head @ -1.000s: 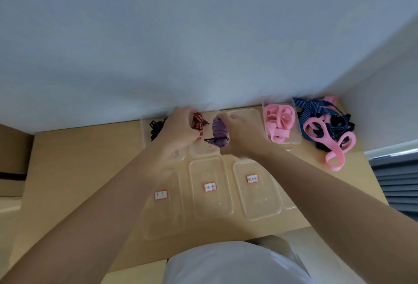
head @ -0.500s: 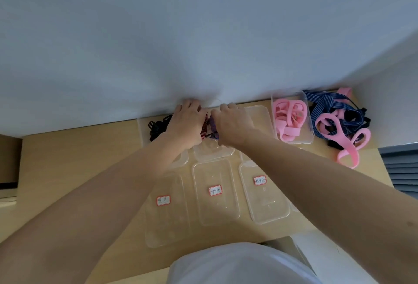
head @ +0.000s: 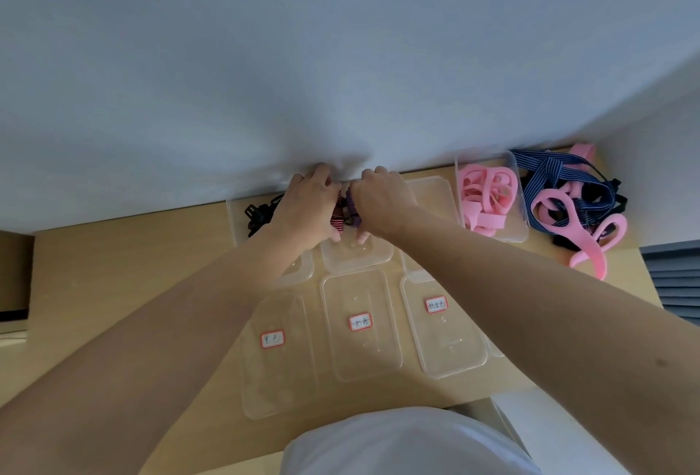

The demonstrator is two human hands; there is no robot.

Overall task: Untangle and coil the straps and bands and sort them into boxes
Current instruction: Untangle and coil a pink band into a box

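My left hand (head: 307, 205) grips a red striped strap (head: 336, 220), and my right hand (head: 382, 202) grips a purple strap (head: 355, 211). Both hands sit side by side inside the middle clear box (head: 356, 258) of the back row, close to the wall. The straps are mostly hidden between my fingers. A black strap (head: 257, 214) lies in the back left box (head: 299, 270). Pink bands (head: 486, 196) fill the back right box (head: 517, 236). Further right on the table lies a tangle of navy striped straps (head: 553, 175) and pink bands (head: 591, 243).
Three clear lids with red-framed labels lie in the front row: left (head: 278, 380), middle (head: 360, 353), right (head: 443, 346). The wooden table (head: 113, 277) ends at the wall behind. A brown box (head: 13, 277) stands at far left, grey slats (head: 674, 277) at far right.
Both hands have moved away from me toward the wall and lowered the red striped and purple straps into the middle back box. The straps are now pressed closer together.
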